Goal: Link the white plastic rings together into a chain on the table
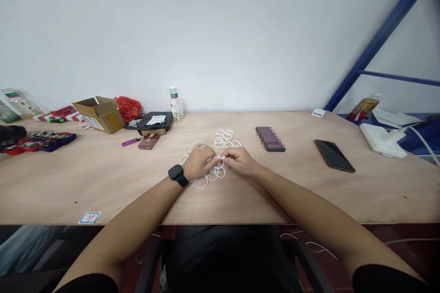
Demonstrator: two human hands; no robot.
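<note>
Both my hands meet over the middle of a plywood table [103, 183]. My left hand [198, 161], with a black smartwatch on its wrist, is closed, its fingertips pinching a white ring [219, 159]. My right hand [241, 161] is closed too and pinches the same ring from the other side. Under and just in front of my hands lies a linked cluster of white rings [211, 176]. A loose group of more white rings [225, 138] lies a little farther back on the table.
A dark phone [334, 155] and a blurred dark object [270, 138] lie to the right. At left are a cardboard box [99, 114], a red bag [128, 107], a black pouch [154, 122], a small bottle [174, 103], a purple lighter [130, 142] and trays of small parts [37, 141]. A blue metal frame [378, 41] rises at right.
</note>
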